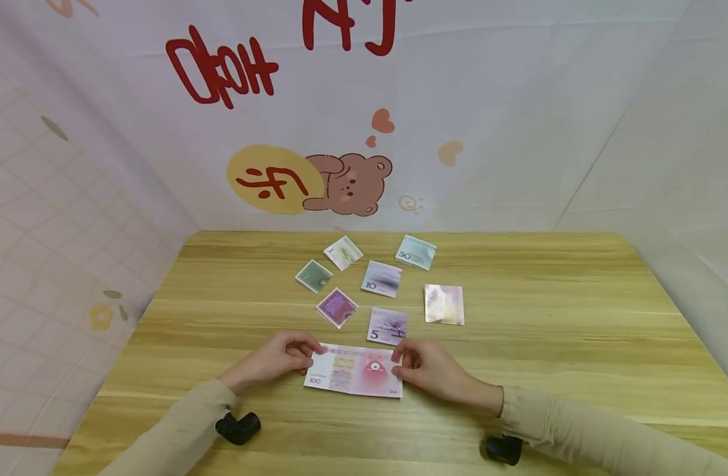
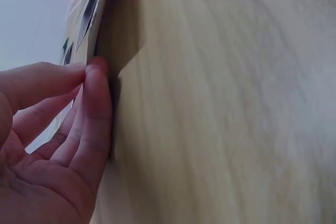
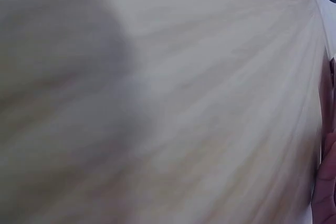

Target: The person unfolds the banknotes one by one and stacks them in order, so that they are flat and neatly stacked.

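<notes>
A pink-and-white play banknote (image 1: 358,387) marked 100 is held open at the table's near side, with a faint crease across it. My left hand (image 1: 285,355) pinches its left end; the left wrist view shows thumb and finger (image 2: 97,90) closing on the paper's edge. At the other end, the right hand (image 1: 435,371) pinches the note's right edge between thumb and fingers. Just beyond the note lies a folded purple note (image 1: 383,324) marked 5. Only a sliver of the right hand (image 3: 326,187) enters the right wrist view, so its grip is hidden there.
Folded notes lie farther back on the wooden table (image 1: 548,317): a purple one (image 1: 336,307), a green one (image 1: 313,276), a white one (image 1: 342,252), one marked 10 (image 1: 381,278), one marked 50 (image 1: 416,252) and a shiny golden-pink one (image 1: 444,305). A printed cloth (image 1: 494,99) hangs behind.
</notes>
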Demonstrator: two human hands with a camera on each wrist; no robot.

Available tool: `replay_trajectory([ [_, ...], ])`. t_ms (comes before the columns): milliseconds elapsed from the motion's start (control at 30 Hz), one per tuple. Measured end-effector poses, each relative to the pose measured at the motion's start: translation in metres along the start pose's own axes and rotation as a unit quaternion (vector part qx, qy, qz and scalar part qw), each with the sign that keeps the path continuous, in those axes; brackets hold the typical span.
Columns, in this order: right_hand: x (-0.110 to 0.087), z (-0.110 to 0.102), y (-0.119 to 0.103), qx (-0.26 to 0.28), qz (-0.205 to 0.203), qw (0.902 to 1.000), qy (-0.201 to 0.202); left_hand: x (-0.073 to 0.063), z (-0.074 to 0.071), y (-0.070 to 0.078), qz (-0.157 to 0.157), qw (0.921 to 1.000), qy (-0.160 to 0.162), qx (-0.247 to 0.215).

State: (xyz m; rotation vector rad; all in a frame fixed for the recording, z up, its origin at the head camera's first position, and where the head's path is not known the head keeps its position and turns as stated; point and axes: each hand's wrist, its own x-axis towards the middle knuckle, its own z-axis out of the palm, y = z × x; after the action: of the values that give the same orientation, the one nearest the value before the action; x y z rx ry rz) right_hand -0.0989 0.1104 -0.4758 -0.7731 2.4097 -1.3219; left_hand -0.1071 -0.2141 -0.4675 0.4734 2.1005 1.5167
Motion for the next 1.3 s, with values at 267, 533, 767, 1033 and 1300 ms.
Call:
replay_trajectory([
  [267,0.013,0.007,-0.005,-0.040,0.010,0.9991,0.000,-0.007,-0.011,0.002,-0.019,0.9998,0.011,0.002],
  [533,0.023,0.006,-0.005,-0.037,0.023,0.9990,-0.003,-0.007,-0.015,0.005,-0.035,0.9991,0.020,0.014],
  [767,0.029,0.007,-0.006,-0.025,0.019,0.9995,-0.009,-0.010,-0.020,0.004,-0.030,0.9987,0.024,0.033],
  [1033,0.034,0.013,-0.009,-0.017,0.004,0.9997,-0.018,-0.015,-0.025,0.002,-0.027,0.9985,0.030,0.038],
  [1300,0.036,0.012,-0.008,-0.001,0.008,0.9994,-0.034,-0.015,-0.032,0.003,-0.039,0.9984,0.011,0.039],
])
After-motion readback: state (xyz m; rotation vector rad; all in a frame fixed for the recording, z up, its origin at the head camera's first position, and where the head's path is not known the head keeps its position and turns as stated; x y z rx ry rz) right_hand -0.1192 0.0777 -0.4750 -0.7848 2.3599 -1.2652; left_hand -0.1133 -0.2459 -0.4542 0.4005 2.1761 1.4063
